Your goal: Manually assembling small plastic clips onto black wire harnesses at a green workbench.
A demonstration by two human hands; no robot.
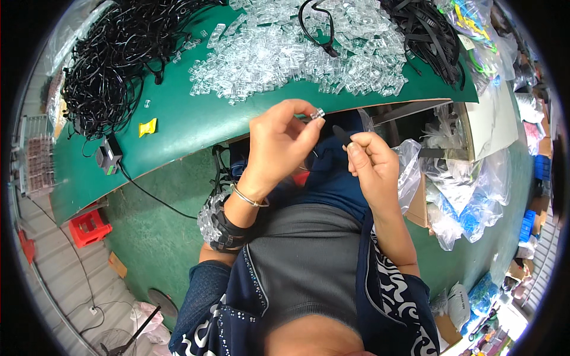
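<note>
My left hand (274, 142) pinches a small clear plastic buckle (319, 113) between thumb and forefinger, just off the table's near edge. Close by on the right, my right hand (375, 165) grips a flat black strap (341, 134), its rounded end pointing up toward the buckle. A gap separates the two pieces. Black straps with clear buckles (221, 228) are bunched around my left forearm. Beyond my hands, a large heap of clear plastic buckles (267, 62) covers the table's far middle. One black strap loop (328, 44) lies on that heap.
On the green table (184, 124), tangled black cords (110, 77) lie at left and flat black straps (430, 35) at right. A yellow wrapped packet (148, 127) and a small dark box with a cable (108, 155) sit near the left edge. Plastic bags (457, 202) hang at right.
</note>
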